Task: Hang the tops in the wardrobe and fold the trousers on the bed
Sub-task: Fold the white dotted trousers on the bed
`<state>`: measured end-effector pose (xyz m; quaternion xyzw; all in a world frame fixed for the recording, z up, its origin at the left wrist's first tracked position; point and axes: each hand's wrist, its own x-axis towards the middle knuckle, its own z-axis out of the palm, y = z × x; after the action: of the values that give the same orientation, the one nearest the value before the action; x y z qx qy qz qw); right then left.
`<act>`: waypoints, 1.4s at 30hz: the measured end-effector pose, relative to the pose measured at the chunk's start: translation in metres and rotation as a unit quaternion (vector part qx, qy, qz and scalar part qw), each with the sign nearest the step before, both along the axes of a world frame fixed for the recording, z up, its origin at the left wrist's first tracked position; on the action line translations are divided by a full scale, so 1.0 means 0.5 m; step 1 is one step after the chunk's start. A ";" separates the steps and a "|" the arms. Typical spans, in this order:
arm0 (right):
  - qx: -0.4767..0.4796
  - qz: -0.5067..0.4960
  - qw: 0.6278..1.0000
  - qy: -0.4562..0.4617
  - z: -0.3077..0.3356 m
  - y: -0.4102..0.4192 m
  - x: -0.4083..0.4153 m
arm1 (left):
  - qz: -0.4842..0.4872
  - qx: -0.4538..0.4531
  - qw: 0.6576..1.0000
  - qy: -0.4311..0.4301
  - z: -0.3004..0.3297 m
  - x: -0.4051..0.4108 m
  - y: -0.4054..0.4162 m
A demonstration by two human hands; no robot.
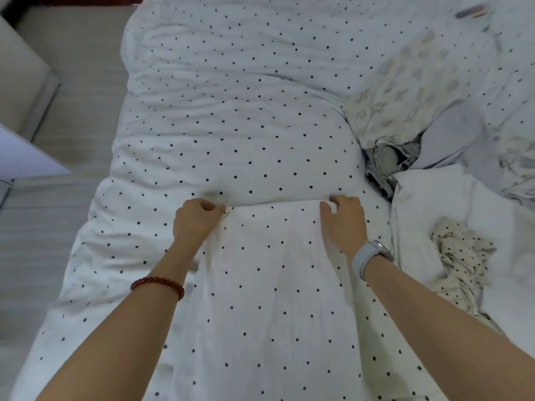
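So both hands are on a white polka-dot garment (260,285) that's spread flat on the bed (231,96), which has basically the same dotted cover, so it's honestly hard to tell where one ends and the other starts. The far edge of the garment runs straight across between the two hands, and that's exactly where they're holding it. The left hand (197,219) has its fingers curled in, pinching the left corner of that edge; the right hand (343,218) is flatter, with fingers hooked over the right corner and thumb out to the side. Looks to me like a fold being laid down or squared up, gripping both corners so the edge stays straight and the fabric doesn't bunch. I'd guess these are the trousers, since they're being folded on the bed, but I can't really tell from the shape. Off to the right there's a heap of other clothes (405,91) waiting, something denim-looking (385,163) poking out, and a crumpled dotted piece (460,256) near the right wrist. There's a red bead bracelet (157,286) on the left wrist and a watch (370,256) on the right.
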<state>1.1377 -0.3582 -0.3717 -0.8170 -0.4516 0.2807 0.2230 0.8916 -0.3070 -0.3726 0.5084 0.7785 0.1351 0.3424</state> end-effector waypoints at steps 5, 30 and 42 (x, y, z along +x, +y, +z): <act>-0.021 0.018 1.000 0.003 0.008 0.011 0.001 | -0.092 -0.046 0.993 0.061 -0.015 -0.004 0.019; 0.049 0.032 0.997 0.041 0.021 -0.012 0.009 | 0.059 -0.101 0.985 -0.128 0.004 -0.029 0.043; -0.073 0.260 0.958 -0.100 0.059 0.027 0.027 | -0.299 0.005 0.954 0.016 0.015 0.015 0.029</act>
<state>1.1512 -0.3448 -0.3421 -0.7091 -0.6469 0.2782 0.0362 0.8993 -0.2927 -0.3649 0.7215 0.5959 0.0223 0.3520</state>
